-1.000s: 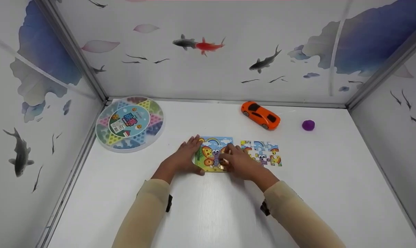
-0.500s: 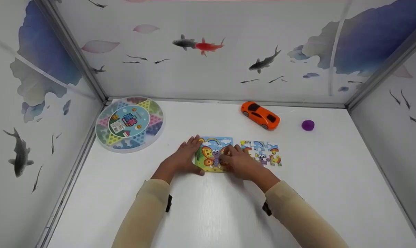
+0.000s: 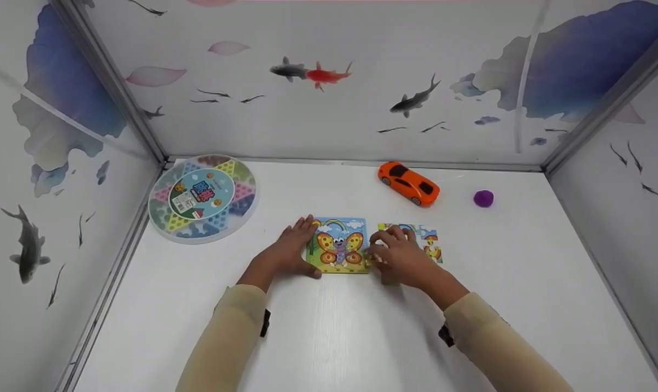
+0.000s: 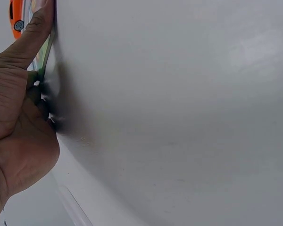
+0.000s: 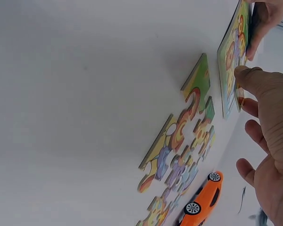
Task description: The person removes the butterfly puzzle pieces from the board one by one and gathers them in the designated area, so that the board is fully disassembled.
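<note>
A square board with a butterfly picture (image 3: pixel 340 247) lies on the white table. My left hand (image 3: pixel 293 250) rests along its left side, fingers at the upper corner and thumb at the lower one; in the left wrist view the thumb (image 4: pixel 30 37) lies straight along the board's edge. Just right of the board, my right hand (image 3: pixel 402 258) pinches a small puzzle piece (image 5: pixel 239 94) between thumb and index finger, while its other fingers are loosely bent. Loose jigsaw pieces (image 5: pixel 179 127) lie in rows beside and partly under that hand, part hidden in the head view.
Behind the pieces stands an orange toy car (image 3: pixel 409 183), with a purple ball (image 3: pixel 483 198) to its right. A round, clear-lidded board game box (image 3: pixel 202 198) lies at the back left. Printed panels (image 3: pixel 329 120) enclose the table at the back and sides.
My right hand has moved right, off the board and over the nearest loose pieces, uncovering the butterfly picture. My left hand keeps its place on the board. The head view has shifted slightly.
</note>
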Demonstrator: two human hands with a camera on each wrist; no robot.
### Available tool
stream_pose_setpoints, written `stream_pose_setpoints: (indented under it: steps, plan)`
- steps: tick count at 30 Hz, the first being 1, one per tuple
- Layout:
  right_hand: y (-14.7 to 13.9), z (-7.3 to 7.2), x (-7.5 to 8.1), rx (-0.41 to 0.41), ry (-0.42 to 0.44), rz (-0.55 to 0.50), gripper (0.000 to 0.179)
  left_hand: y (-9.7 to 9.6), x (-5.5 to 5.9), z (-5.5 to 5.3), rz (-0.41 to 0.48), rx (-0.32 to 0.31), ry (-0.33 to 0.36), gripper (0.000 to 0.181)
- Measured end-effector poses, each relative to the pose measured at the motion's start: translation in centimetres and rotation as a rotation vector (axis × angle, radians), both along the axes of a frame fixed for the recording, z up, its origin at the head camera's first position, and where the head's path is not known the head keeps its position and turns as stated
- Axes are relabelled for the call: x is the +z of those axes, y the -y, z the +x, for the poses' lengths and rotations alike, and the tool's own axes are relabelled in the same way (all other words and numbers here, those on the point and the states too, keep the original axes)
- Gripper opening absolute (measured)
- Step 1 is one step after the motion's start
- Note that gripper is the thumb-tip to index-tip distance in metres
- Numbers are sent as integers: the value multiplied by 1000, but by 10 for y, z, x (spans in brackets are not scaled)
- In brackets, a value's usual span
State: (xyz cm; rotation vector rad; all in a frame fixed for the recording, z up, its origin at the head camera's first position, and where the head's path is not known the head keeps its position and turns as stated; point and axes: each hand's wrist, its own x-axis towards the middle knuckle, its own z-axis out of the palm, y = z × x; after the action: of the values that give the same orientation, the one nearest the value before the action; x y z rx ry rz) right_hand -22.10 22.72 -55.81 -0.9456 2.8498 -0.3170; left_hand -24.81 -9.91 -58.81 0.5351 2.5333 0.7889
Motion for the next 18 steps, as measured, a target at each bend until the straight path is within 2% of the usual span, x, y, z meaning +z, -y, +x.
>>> stream_pose_setpoints:
  steps: [11,18]
  plan:
    - [-50,17,-1,-37,-51,-29,40,1,-2,-1,-15,-9,-9,131]
    - [-83,27,0,-68,-11,-44,45,0,-2,-2,-31,-17,-11,131]
